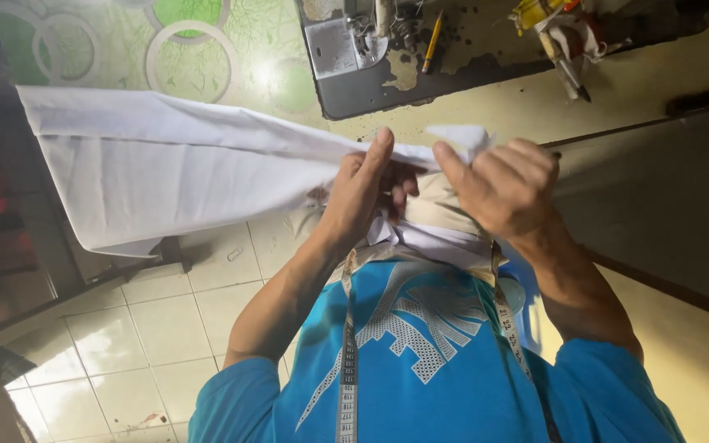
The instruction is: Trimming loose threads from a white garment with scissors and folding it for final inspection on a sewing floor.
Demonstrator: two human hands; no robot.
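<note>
While both hands pinch it, white cloth (166, 168) trails leftward from left grip (363, 193), right grip (502, 189).

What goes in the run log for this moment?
left hand: grips white cloth | right hand: pinches cloth edge | sewing machine: behind | tape measure: around neck

A grey sewing machine base (354, 74) sits at the top centre of the frame, with a yellow pencil (432, 41) lying on it. Bundled cloth scraps and a pen (564, 37) lie at upper right. A green patterned table (207, 49) fills the upper left. Pale floor tiles (149, 328) show at lower left. A measuring tape (348, 377) hangs over a blue shirt (445, 385) at the bottom.
</note>
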